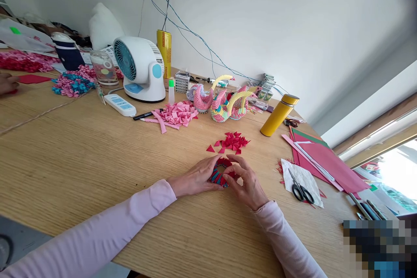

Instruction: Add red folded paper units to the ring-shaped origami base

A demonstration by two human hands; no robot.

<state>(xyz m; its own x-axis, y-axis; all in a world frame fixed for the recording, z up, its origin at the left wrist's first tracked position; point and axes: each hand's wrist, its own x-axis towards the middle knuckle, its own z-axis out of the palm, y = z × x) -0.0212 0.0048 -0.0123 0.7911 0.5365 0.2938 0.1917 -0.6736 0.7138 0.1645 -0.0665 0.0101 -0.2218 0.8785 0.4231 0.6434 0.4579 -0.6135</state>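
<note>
A small ring of folded paper pieces (pixel 216 177), red on top and blue and red down its side, sits between my hands on the wooden table. My left hand (pixel 198 176) is wrapped round the ring's left side, thumb along the rim. On the right, my right hand (pixel 245 181) pinches at the ring's red rim with thumb and forefinger; whether a loose piece is between those fingertips is too small to tell. Just beyond the ring lies a pile of red folded paper triangles (pixel 235 141), with a few loose ones at its left.
Behind stand several folded-paper swans (pixel 220 110), a pink paper pile (pixel 180 114), a white fan (pixel 143 69) and a yellow flask (pixel 279 115). Scissors (pixel 302 193) lie on a white tissue at right, near red paper sheets (pixel 332 160). Another person's hand (pixel 8 83) shows at far left.
</note>
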